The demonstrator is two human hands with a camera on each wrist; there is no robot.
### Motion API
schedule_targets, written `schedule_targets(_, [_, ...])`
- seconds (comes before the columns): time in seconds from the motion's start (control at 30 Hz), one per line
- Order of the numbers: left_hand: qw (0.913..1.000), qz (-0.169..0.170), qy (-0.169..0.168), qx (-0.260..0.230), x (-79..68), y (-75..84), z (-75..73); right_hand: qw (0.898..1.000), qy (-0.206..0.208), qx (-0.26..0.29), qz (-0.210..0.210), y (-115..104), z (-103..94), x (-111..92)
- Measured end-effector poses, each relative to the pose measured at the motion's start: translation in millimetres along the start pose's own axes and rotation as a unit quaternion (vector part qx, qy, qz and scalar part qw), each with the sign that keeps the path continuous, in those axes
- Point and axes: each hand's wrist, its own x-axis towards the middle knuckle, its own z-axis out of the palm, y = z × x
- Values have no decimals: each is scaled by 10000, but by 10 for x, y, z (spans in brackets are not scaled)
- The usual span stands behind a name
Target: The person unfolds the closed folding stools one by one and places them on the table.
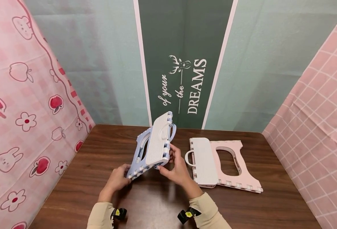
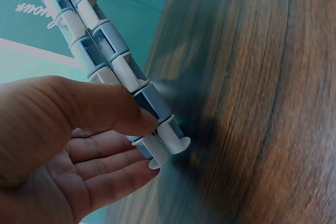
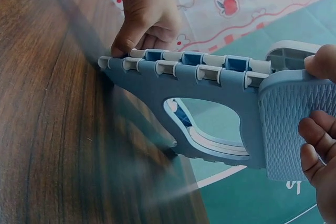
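A folded blue-and-white folding stool is held tilted above the table, its white ribbed half-seat facing up. At its lower left corner my left hand pinches the leg end; in the left wrist view the thumb lies over the hinged edge with the fingers beneath. My right hand grips the seat end, thumb near the white panel's corner. From the right wrist view the blue underside panel shows, with the right fingers against it. The leg frame has a large oval opening.
A second folding stool, pink and white, lies folded flat on the brown wooden table to the right, its white handle loop toward the left. Green cloth hangs behind, with pink patterned cloths on the left and right sides.
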Motion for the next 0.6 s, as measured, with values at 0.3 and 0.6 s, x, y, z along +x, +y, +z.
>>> schedule_targets(0.3, [9998,6,-95,-164,-23,61,26,9998,-70,32,-189,-18,11,45])
schedule_targets(0.6, [9994,70,-119,-326,-10,56,56,9993,-69,-137,-327,-84,23,113])
